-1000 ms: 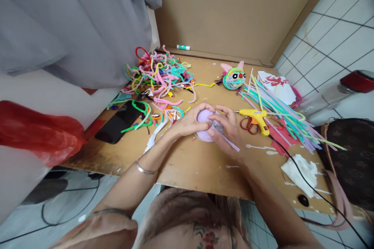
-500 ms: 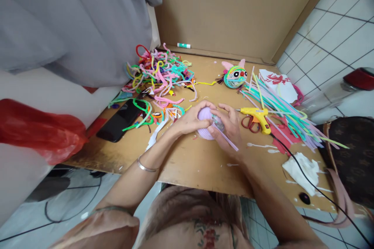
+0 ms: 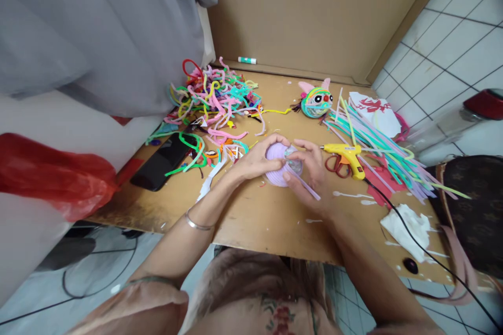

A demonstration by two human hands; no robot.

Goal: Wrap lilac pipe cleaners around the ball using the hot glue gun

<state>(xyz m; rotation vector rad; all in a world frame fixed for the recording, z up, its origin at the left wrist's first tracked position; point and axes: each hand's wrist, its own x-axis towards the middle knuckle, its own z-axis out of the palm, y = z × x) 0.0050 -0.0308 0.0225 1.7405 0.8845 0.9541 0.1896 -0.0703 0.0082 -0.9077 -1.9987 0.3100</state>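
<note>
Both my hands meet over a lilac ball wound in pipe cleaner, at the middle of the wooden table. My left hand wraps round the ball's left side, fingers curled over its top. My right hand is closed on the ball's right side and pinches a loose lilac pipe cleaner that trails off toward me. A bit of clear plastic shows between the two hands.
A tangle of coloured pipe cleaners lies at the back left beside a black phone. A finished striped ball with eyes and ears, straight pipe cleaners, a yellow glue gun with its cord, red scissors, and a tissue sit to the right.
The hands and ball have stayed in place; the fingers shifted slightly on the ball. The view drifted a little.
</note>
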